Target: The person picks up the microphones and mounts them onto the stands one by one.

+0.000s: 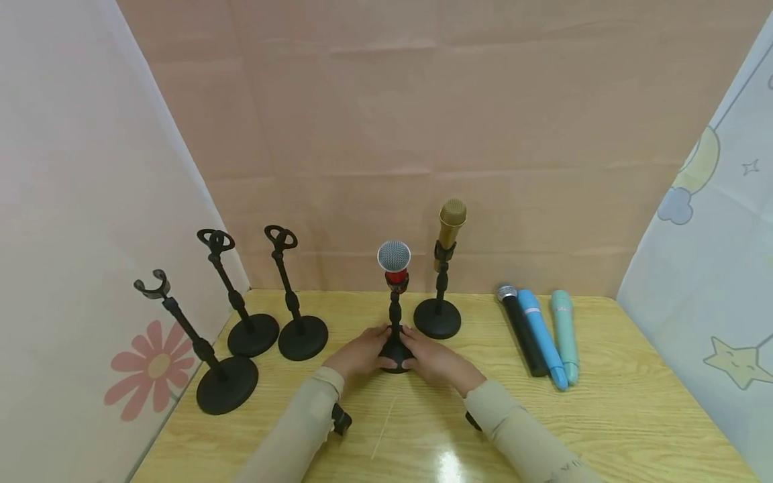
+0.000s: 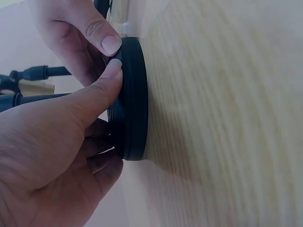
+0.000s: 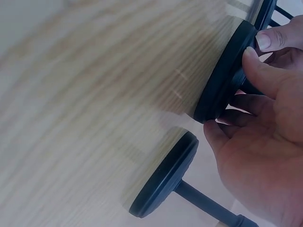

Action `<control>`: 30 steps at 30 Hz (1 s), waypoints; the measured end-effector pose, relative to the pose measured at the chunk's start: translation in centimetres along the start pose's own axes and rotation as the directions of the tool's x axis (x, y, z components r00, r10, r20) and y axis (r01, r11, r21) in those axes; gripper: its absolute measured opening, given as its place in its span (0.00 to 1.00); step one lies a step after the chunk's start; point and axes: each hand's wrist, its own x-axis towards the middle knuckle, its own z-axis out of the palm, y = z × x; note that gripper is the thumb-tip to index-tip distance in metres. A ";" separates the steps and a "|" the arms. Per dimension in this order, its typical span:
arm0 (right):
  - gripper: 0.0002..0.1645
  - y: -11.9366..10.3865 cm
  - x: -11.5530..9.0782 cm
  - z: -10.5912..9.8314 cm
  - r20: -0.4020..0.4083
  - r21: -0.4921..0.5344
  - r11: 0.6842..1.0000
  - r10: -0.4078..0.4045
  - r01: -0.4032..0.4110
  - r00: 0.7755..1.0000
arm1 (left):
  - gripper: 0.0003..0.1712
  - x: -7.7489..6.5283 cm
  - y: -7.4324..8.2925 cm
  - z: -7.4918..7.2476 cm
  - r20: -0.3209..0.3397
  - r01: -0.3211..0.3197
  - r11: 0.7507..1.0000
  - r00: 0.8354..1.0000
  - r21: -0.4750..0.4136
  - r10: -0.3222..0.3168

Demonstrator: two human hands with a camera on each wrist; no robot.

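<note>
Hands: two, the left hand [image 1: 362, 353] and the right hand [image 1: 433, 355], facing each other low around one black stand [image 1: 395, 312]
Left grip: we see its fingers curled round one side of the stand's round base [image 1: 396, 353], thumb on the near edge
Right grip: we see the same hold from the other side, fingers curled in, thumb on the near edge; the two thumb tips lie near each other
Held stand: one, upright between the palms; we cannot tell whether its base sits fully flat on the wooden table [image 1: 410, 429]
Microphone above the hands: one, the red microphone [image 1: 394, 265], seated in the held stand with its silver grille upward
Microphone beyond the right hand: one, the gold microphone [image 1: 449, 231], mounted in a second stand [image 1: 439, 318]
Loose microphones: three of the five we count, lying side by side to the right of the right hand; the black microphone [image 1: 521, 329] nearest, then the blue microphone [image 1: 543, 337], then the mint microphone [image 1: 565, 335]
Bare stands: three of the five we count, left of the left hand; a loop-topped stand [image 1: 303, 337] nearest, another loop-topped one [image 1: 253, 334] farther, a fork-topped stand [image 1: 226, 386] farthest
Sleeves: two, beige, one behind each hand [image 1: 296, 422] [image 1: 519, 429]
Backdrop past the hands: one brown cloth [image 1: 362, 134]
</note>
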 end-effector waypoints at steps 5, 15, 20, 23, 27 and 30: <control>0.37 0.2 0.9 -0.1 -0.008 0.006 1.000 -0.004 0.004 1.000 | 0.46 0.7 -0.5 -0.5 0.013 0.013 0.999 1.000 -0.033 -0.013; 0.38 0.2 2.4 -0.5 0.004 0.019 0.998 0.056 -0.056 0.998 | 0.48 2.4 -2.0 -0.7 0.043 0.011 0.996 0.999 -0.094 -0.007; 0.38 0.4 3.0 -0.8 0.006 0.009 0.998 0.058 -0.058 0.998 | 0.48 3.0 -2.3 -1.2 0.058 0.014 0.993 0.998 -0.114 -0.007; 0.38 0.6 3.4 -1.0 0.005 -0.007 0.998 0.063 -0.063 0.998 | 0.48 3.5 -2.5 -1.4 0.065 0.019 0.993 0.998 -0.119 -0.011; 0.38 0.7 4.0 -1.3 0.008 -0.006 0.997 0.072 -0.072 0.997 | 0.47 4.1 -2.6 -1.8 0.075 0.028 0.991 0.997 -0.133 -0.018; 0.38 0.7 4.5 -1.4 0.012 0.000 0.997 0.075 -0.075 0.997 | 0.47 4.4 -2.8 -1.9 0.078 0.035 0.987 0.997 -0.159 -0.023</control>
